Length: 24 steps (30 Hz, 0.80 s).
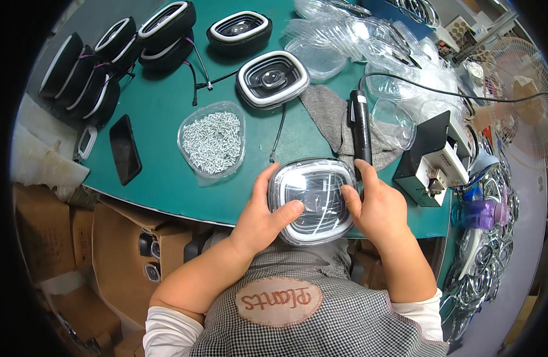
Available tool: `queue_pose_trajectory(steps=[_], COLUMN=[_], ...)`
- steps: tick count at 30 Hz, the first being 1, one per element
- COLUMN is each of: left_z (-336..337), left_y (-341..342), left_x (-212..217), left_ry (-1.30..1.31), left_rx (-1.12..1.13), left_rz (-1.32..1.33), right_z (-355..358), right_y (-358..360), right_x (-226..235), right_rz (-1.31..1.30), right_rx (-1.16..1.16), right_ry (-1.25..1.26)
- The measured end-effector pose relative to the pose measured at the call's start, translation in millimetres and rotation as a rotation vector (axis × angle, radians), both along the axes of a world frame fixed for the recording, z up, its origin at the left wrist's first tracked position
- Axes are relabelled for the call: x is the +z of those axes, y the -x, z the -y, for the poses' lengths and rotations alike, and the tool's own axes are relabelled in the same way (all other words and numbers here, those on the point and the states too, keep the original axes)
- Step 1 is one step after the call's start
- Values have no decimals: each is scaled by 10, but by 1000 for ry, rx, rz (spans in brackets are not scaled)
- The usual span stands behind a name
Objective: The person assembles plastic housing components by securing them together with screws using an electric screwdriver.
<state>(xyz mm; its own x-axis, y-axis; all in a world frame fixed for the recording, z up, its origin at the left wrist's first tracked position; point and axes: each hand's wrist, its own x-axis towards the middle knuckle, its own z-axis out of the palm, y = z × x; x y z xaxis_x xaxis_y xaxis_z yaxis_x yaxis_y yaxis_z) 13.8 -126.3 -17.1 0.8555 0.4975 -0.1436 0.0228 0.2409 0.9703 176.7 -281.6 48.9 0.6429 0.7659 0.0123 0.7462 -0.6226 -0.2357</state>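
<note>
At the table's front edge I hold a rounded-square vehicle lamp (pixel 312 203) with a clear glossy cover and a white ring inside. My left hand (pixel 259 214) grips its left side, thumb lying on the cover. On the opposite side my right hand (pixel 378 205) grips it, thumb on the cover's edge. The right index finger points up at the lower end of a black electric screwdriver (pixel 361 128); I cannot tell whether they touch. That tool lies on a grey cloth (pixel 327 113). Just beyond sits another lamp (pixel 272 80), without a visible cover, its cable trailing toward me.
A clear tray of small silver screws (pixel 212 141) stands left of centre, beside a black phone (pixel 125 150). Several black lamps (pixel 83 77) line the far left. Clear covers (pixel 369 41) pile at the back right, near a black-and-white box (pixel 434 157), a fan (pixel 520 95) and coiled cables (pixel 479 262).
</note>
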Motion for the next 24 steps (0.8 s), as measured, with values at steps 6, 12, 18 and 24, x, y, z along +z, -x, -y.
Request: queue_pose_trajectory(steps=[6, 12, 18, 24], left_z=[39, 62, 84, 181], left_y=[61, 164, 176, 218], left_x=[17, -13, 147, 250], left_ry=[17, -9, -144, -64], left_rx=[-7, -96, -58, 21], left_rz=[107, 260, 194, 148], right_z=[174, 238, 221, 263], right_y=[-9, 229, 351, 401], right_x=[-263, -518, -427, -459], right_rz=[-481, -1224, -996, -937], right_rx=[-48, 38, 75, 138], right_ry=[-489, -833, -903, -896])
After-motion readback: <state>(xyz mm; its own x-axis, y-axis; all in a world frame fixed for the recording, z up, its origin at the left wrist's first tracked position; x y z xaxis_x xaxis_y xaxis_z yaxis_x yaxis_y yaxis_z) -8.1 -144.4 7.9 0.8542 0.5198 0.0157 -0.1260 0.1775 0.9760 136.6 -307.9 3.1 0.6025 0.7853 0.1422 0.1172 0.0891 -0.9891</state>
